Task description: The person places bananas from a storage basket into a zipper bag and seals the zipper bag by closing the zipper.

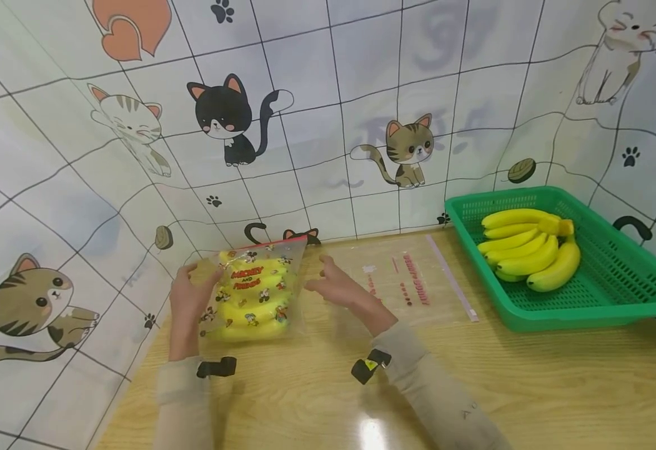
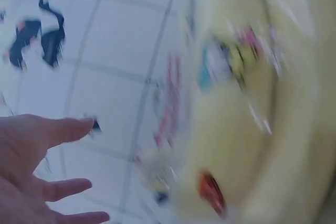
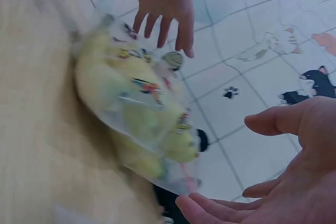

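Head view: clear printed zip bag of yellow bananas (image 1: 256, 292) on the pale wooden table (image 1: 530, 387), far left, close to the cat-patterned wall covering (image 1: 80, 187).
Bag axis: upright-leaning, red-striped top edge up and toward the wall, bottom on the table; bananas inside stacked crosswise, long axes running left to right.
Left hand (image 1: 188, 294): fingers straight and spread, at the bag's left edge; touching or just clear, cannot tell.
Left wrist view: blurred; left hand (image 2: 37, 177) spread and holding nothing, bag (image 2: 252, 103) just to its right.
Right hand (image 1: 336, 287): released, fingers relaxed, palm toward the bag, just right of it, a small gap between.
Right wrist view: right hand (image 3: 283, 166) loosely cupped, nothing in it; bag (image 3: 142, 108) apart from it, left hand (image 3: 164, 1) beyond.
Right of the hands: flat empty clear zip bag with red print (image 1: 412, 284) lying on the table.
Far right: green perforated plastic basket (image 1: 620, 269) holding a loose bunch of yellow bananas (image 1: 530, 247).
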A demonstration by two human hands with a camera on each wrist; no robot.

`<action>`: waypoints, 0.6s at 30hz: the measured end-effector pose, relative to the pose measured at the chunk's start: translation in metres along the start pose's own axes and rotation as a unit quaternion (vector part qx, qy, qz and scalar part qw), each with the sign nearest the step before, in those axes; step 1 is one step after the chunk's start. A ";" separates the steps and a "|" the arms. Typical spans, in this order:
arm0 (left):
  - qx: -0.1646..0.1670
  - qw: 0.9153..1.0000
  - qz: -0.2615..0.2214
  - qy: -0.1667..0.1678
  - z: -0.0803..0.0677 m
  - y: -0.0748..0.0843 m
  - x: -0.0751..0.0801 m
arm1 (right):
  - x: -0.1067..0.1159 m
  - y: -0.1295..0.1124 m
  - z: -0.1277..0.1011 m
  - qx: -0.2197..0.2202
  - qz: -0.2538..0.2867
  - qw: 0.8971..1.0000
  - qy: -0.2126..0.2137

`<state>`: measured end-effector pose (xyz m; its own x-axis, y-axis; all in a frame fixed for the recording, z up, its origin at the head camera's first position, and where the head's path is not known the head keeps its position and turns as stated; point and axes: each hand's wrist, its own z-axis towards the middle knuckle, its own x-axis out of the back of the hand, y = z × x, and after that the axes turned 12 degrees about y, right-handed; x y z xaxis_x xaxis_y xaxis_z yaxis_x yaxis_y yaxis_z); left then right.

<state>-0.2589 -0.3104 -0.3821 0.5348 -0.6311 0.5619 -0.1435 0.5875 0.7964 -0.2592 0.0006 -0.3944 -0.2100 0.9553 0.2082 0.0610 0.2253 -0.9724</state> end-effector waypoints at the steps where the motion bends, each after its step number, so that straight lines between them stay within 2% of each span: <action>1: -0.016 0.999 -0.013 0.032 -0.006 0.012 -0.002 | 0.007 -0.003 -0.002 0.012 -0.007 1.000 0.005; 2: -0.033 0.997 -0.033 0.066 -0.012 0.024 -0.006 | 0.015 -0.006 -0.004 0.017 -0.009 1.000 0.009; 4: -0.070 0.986 -0.094 0.115 -0.030 0.049 -0.018 | 0.031 -0.012 -0.007 0.034 -0.006 0.999 0.016; 6: -0.100 0.972 -0.165 0.131 -0.051 0.072 -0.035 | 0.049 -0.015 -0.012 0.049 0.004 0.999 0.022; 7: -0.115 0.966 -0.194 0.128 -0.062 0.082 -0.045 | 0.058 -0.017 -0.015 0.053 0.005 0.998 0.026; 9: -0.128 0.959 -0.233 0.096 -0.083 0.098 -0.064 | 0.076 -0.018 -0.019 0.070 0.007 0.997 0.037; 11: -0.117 0.961 -0.245 0.043 -0.103 0.109 -0.084 | 0.095 -0.018 -0.025 0.080 0.000 0.996 0.047; 13: -0.100 0.967 -0.235 -0.006 -0.120 0.116 -0.103 | 0.112 -0.015 -0.029 0.082 -0.011 0.995 0.058; 16: -0.071 0.970 -0.222 -0.074 -0.137 0.124 -0.131 | 0.137 -0.008 -0.036 0.083 -0.030 0.993 0.076; 18: -0.052 0.967 -0.225 -0.109 -0.142 0.131 -0.148 | 0.154 -0.003 -0.043 0.082 -0.047 0.992 0.087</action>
<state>-0.2384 -0.0677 -0.3923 0.3341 -0.9197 0.2062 0.1544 0.2693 0.9506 -0.2498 0.1554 -0.3551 -0.0351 0.9531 0.3006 -0.1135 0.2951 -0.9487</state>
